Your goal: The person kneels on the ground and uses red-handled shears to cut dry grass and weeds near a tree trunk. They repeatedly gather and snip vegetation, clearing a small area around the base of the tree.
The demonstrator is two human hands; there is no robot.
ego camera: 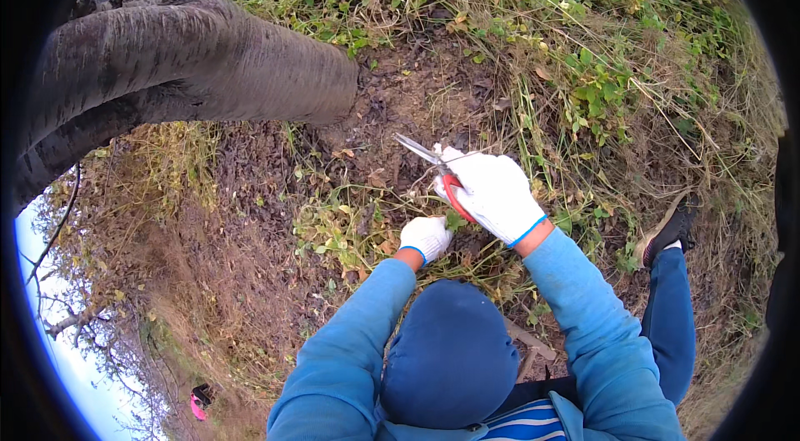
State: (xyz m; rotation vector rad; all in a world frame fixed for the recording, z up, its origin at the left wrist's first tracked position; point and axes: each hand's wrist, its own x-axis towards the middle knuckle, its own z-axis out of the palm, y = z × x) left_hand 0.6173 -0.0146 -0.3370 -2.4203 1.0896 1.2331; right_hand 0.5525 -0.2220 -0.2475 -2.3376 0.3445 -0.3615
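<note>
In a white knit glove with a blue cuff, my right hand [494,194] grips red-handled scissors [459,197]. Their metal blades point up and to the left over bare soil, and a thin dry stem crosses close to the pivot. Below and to the left, my left hand [426,238], gloved the same way, is closed low among leafy weed stems [350,228]. A green leaf [455,220] sticks out beside its fingers. The fingertips are hidden, so exactly which stems they hold is unclear.
A thick tree trunk [281,69] leans in from the left, its base near the scissors. Tangled grass and green weeds [594,91] cover the upper right. A wooden piece [531,341] lies by my bent knee [450,353]. My shoe [672,225] rests at right. Something pink [198,406] appears far off.
</note>
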